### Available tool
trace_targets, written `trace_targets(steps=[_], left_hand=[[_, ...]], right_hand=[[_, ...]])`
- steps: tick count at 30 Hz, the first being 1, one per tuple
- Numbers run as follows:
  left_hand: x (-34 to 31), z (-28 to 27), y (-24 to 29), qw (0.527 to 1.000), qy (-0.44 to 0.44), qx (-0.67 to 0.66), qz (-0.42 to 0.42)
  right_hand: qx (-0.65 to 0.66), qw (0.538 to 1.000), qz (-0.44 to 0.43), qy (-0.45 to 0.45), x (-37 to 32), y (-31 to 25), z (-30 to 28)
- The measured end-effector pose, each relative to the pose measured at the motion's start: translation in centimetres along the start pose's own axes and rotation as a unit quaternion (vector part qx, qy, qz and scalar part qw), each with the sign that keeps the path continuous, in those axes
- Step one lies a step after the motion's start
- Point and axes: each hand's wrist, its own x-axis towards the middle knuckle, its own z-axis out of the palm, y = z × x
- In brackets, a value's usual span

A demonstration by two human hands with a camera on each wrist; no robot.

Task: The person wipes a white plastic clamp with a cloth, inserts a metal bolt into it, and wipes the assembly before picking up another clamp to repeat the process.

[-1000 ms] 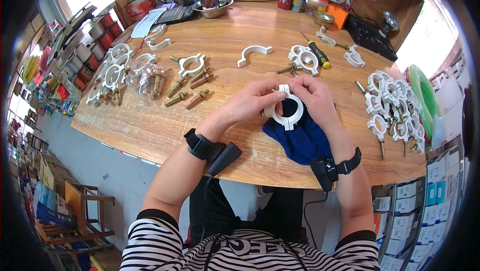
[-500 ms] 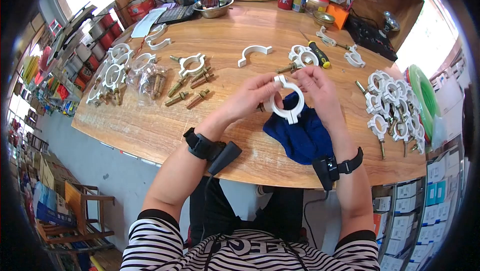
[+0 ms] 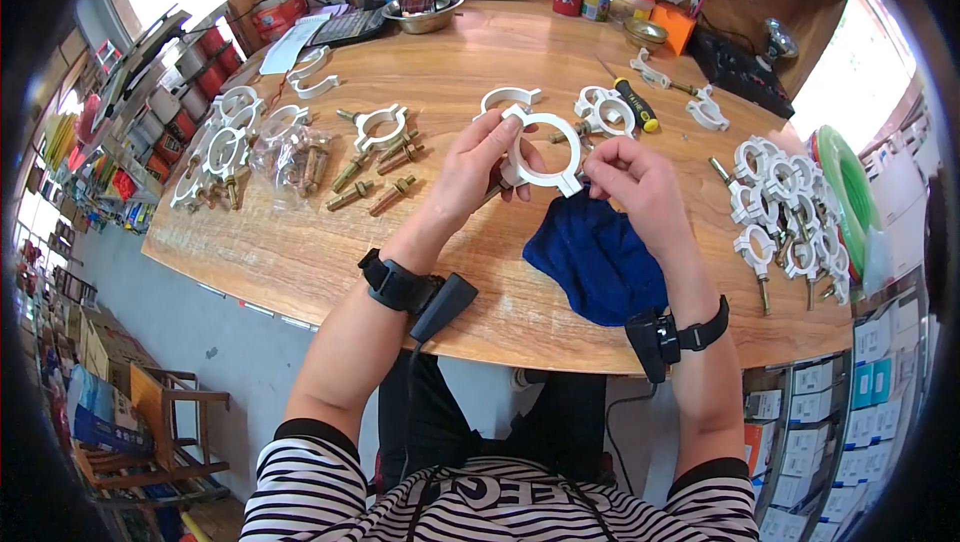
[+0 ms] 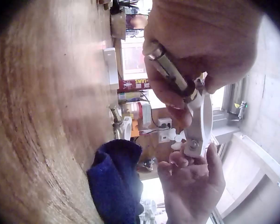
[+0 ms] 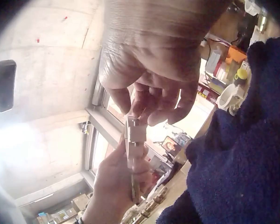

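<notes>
- Shirt (image 3: pixel 500 520): black and white horizontal stripes are running across the torso, and large letters (image 3: pixel 487 489) are spanning the chest.
- Short sleeves (image 3: pixel 305 472): solid black cuffs (image 3: pixel 318 431) are edging the stripes.
- Trousers (image 3: pixel 430 417): black fabric is covering the legs.
- Wrist straps (image 3: pixel 395 287): black bands are encircling both wrists.
- Camera housings (image 3: pixel 445 309): angular black cases are sitting on the straps.
- Cables (image 3: pixel 630 401): thin dark leads are trailing from the housings.

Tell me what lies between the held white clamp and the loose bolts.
In the head view, the left hand, gripping the clamp, comes between it and the bolts; the rest is bare tabletop.
</notes>
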Motion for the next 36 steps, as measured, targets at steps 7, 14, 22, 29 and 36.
trace_targets(steps=[7, 14, 22, 29, 36], left_hand=[[0.2, -0.3, -0.4, 0.999, 0.015, 0.016, 0.03], [0.2, -0.3, -0.1, 0.998, 0.03, 0.018, 0.044], [0.2, -0.2, -0.3, 0.998, 0.041, 0.033, 0.041], [0.3, -0.3, -0.5, 0.997, 0.048, 0.028, 0.045], [0.3, -0.2, -0.5, 0.996, 0.062, 0.033, 0.05]], right_hand=[[-0.087, 0.996, -0.012, -0.01, 0.0, 0.3, 0.2], [-0.055, 0.998, -0.028, 0.019, 0.0, 0.3, 0.5], [-0.032, 0.999, -0.021, 0.032, 0.2, 0.8, 0.6], [-0.017, 0.998, -0.027, 0.045, 0.1, 1.0, 1.0], [-0.067, 0.997, -0.006, 0.04, 0.2, 1.4, 1.0]])
